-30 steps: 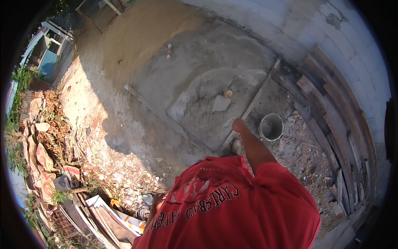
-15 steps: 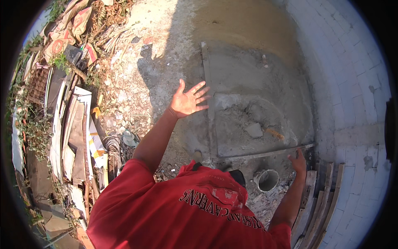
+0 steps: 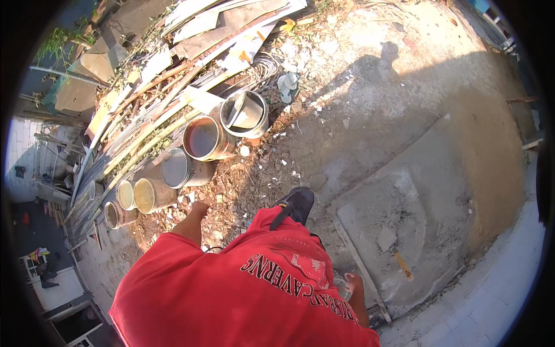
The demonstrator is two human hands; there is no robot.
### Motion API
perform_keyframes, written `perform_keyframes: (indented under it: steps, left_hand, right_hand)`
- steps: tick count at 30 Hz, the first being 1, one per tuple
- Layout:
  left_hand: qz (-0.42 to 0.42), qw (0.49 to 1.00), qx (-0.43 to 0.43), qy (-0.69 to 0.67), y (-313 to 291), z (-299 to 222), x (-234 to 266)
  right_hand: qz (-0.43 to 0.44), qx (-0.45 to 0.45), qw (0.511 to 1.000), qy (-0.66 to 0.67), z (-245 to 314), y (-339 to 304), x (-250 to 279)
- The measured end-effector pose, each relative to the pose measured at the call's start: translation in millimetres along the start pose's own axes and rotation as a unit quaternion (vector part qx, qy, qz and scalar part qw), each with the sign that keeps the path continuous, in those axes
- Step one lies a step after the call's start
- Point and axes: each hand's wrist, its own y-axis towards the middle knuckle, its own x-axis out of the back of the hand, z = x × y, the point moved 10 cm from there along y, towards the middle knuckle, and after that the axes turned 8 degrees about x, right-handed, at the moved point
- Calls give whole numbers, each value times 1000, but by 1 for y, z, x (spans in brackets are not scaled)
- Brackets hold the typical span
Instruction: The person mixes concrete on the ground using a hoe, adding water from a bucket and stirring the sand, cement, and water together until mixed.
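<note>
My left hand (image 3: pixel 199 209) hangs over rubble beside the row of buckets; its fingers point away, so their pose is hidden. My right hand (image 3: pixel 355 283) is low beside my shirt, fingers slightly bent and apart, with nothing visible in it. Close by it are the partly covered round pipe opening (image 3: pixel 341 282) and a long narrow strip (image 3: pixel 361 263) edging the wet grey cement (image 3: pixel 439 191). A trowel with a yellowish handle (image 3: pixel 402 266) lies on the cement, its blade (image 3: pixel 386 238) flat, away from both hands.
Left of me stand several buckets: one with dark liquid (image 3: pixel 201 137), another holding a flat grey piece (image 3: pixel 247 114). Behind them lie piled boards and poles (image 3: pixel 156 136). My dark shoe (image 3: pixel 298 203) is on the ground. A pale block wall (image 3: pixel 480 315) borders the right.
My view has swung left, bringing the buckets into sight. My left hand, spread over the cement's edge before, has dropped toward the buckets. My right hand has drawn in beside my body.
</note>
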Motion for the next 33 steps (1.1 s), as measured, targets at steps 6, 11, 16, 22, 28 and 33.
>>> perform_keyframes:
  steps: [6,11,16,22,28,33]
  left_hand:
    - [142,560,211,-788,-31,-69,-95]
    - [-24,540,247,-804,-19,32,-5]
    - [-61,545,160,-821,105,123,76]
    - [-53,833,74,-545,261,144,195]
    - [-125,892,38,-432,405,157,196]
    - [-300,886,53,-349,503,136,188]
  right_hand:
    - [-190,195,959,83,175,79,199]
    - [-172,305,936,-29,408,28,92]
    - [-142,329,928,-103,510,41,-44]
    - [-28,310,754,-578,577,123,-312]
    - [131,567,638,-505,756,104,-691]
    - [67,688,465,-553,853,184,-830]
